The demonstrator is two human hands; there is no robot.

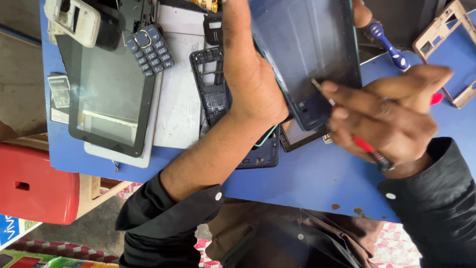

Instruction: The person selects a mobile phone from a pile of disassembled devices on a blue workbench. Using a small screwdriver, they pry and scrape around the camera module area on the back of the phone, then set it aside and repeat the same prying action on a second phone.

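1. The left hand [253,74] is closed around a dark tablet [307,54], gripping its left edge, thumb running up the side and a fingertip showing past the right edge at 1 o'clock; the tablet is tilted above the desk [307,178].
2. The right hand [391,116] is closed on a red-handled screwdriver [364,145], its metal tip touching the tablet's lower face near the bottom corner, at 9 o'clock from the knuckles.
3. Both arms wear black sleeves with white buttons.
4. Under the left wrist lie a black phone frame [210,84] and a dark blue phone back [260,154], with another small screen part [297,136] just beside them.
5. At 12 o'clock from the right hand, a blue toothbrush [389,44] lies on the desk; at 2 o'clock sits a rose-gold phone frame [446,49].
6. Well to the left, at 9 o'clock, a black tablet screen [109,99] lies over a white tablet shell [124,156]; a dark keypad [150,49] rests on its upper corner, a white phone [74,20] beyond it, and a flat battery [59,92] at the desk's edge.
7. The desk is blue, with rust-coloured chips near its front edge.
8. Beside the desk at 8 o'clock stands a red plastic stool [37,183] over a wooden frame; the floor is grey, with patterned red and white matting below.
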